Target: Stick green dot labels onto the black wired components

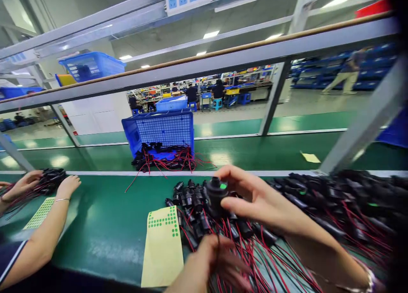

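Observation:
Between the thumb and fingers of my right hand (247, 193) is a black cylindrical part (216, 197) with a narrow top and a green dot sticker. My left hand (215, 259) is smeared by motion below it, over red and black wires (237, 246); whether its fingers hold a wire cannot be made out. Under and behind my hands lies a pile of similar black wired parts (191, 195). Just left of the pile, a pale yellow sticker sheet (162, 250) carries green dots in its upper part.
A blue crate (164, 129) lies tipped behind, black wired parts spilling from its mouth. More such parts (318, 204) heap at right. At far left, another person's hands (65, 189) touch parts beside a second dotted sheet (40, 212). A metal frame post (360, 127) rises at right.

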The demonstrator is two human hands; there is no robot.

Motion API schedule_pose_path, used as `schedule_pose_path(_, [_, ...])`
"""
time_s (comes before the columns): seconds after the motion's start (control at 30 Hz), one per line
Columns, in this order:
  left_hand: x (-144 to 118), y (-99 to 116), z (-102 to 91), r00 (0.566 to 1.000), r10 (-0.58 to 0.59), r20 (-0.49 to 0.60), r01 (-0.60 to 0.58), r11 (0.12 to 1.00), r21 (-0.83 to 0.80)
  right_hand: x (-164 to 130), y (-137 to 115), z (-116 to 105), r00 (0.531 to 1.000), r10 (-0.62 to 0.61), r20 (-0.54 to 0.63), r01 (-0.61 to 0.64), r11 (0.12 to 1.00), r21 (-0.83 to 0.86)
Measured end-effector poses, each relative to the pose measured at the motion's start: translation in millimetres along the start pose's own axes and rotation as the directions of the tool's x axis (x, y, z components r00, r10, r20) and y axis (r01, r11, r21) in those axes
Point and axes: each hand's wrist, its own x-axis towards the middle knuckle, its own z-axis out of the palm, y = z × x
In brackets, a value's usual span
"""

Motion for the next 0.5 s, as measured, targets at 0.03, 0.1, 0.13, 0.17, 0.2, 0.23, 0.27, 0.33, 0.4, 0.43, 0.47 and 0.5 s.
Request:
schedule_pose_path(0.03, [0, 1, 1.9, 0.998, -0.04, 0.049, 0.036, 0.996, 0.083, -3, -3, -14, 0.999, 0.032, -0.038, -0.032, 0.999, -0.009])
schedule_pose_path(0.1, [-2, 6, -10.9, 0.998, -0.061, 0.017, 0.056, 0.974, 0.217, -12, -5, -43, 0.991, 0.104, -0.088, -0.107, 0.994, -0.035])
schedule_pose_path(0.13, [-4, 8, -24.7, 0.998, -0.046, -0.033, 0.053, 0.968, 0.244, -18, -5, -58, 0.985, 0.14, -0.101, -0.146, 0.988, -0.057])
schedule_pose_path(0.17, [-6, 9, -41.6, 0.996, -0.032, -0.087, 0.055, 0.961, 0.271, -25, -2, -71, 0.979, 0.182, -0.095, -0.191, 0.978, -0.089])
schedule_pose_path(0.2, [-8, 7, -59.8, 0.99, -0.02, -0.142, 0.062, 0.952, 0.298, -32, 2, -83, 0.971, 0.222, -0.09, -0.233, 0.964, -0.128])
schedule_pose_path(0.23, [-11, 3, -77.4, 0.981, -0.014, -0.192, 0.077, 0.943, 0.325, -40, 8, -93, 0.96, 0.264, -0.093, -0.277, 0.946, -0.172])
schedule_pose_path(0.27, [-13, -4, -93.3, 0.972, -0.013, -0.233, 0.096, 0.931, 0.351, -47, 17, -101, 0.949, 0.3, -0.097, -0.315, 0.923, -0.22])
schedule_pose_path(0.33, [-18, -24, -117.6, 0.955, -0.022, -0.294, 0.144, 0.905, 0.401, -60, 42, -108, 0.929, 0.344, -0.136, -0.37, 0.871, -0.324])
schedule_pose_path(0.4, [-22, -49, -134.6, 0.935, -0.04, -0.352, 0.211, 0.862, 0.461, -68, 75, -107, 0.913, 0.368, -0.177, -0.408, 0.814, -0.414])
schedule_pose_path(0.43, [-23, -60, -142.1, 0.922, -0.049, -0.383, 0.249, 0.834, 0.492, -70, 93, -106, 0.905, 0.378, -0.196, -0.425, 0.784, -0.452])
schedule_pose_path(0.47, [-22, -70, -149.7, 0.911, -0.06, -0.409, 0.285, 0.807, 0.518, -72, 111, -104, 0.901, 0.377, -0.216, -0.434, 0.761, -0.482])
schedule_pose_path(0.5, [-21, -78, -157.5, 0.901, -0.073, -0.427, 0.317, 0.783, 0.535, -72, 128, -102, 0.9, 0.372, -0.227, -0.435, 0.743, -0.509])
